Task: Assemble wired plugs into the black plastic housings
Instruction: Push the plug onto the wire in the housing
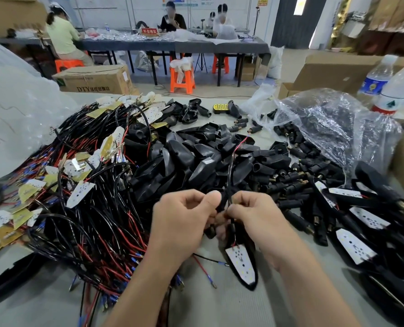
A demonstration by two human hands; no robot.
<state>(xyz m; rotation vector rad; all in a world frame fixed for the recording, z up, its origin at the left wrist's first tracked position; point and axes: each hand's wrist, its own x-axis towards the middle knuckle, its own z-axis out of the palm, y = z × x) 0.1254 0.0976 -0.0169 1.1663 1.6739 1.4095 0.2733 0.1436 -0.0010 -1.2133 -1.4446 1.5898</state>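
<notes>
Here, left hand [184, 220]: fingers curled, thumb pressed on thin black wire [229, 171].
Right hand [255, 218]: fingers curled, pinching same wire.
Pointed black plastic housing [255, 274]: just below both hands.

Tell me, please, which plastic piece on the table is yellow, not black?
The perforated piece beyond the black housings, left of the clear bag; it alone is yellow.
</notes>
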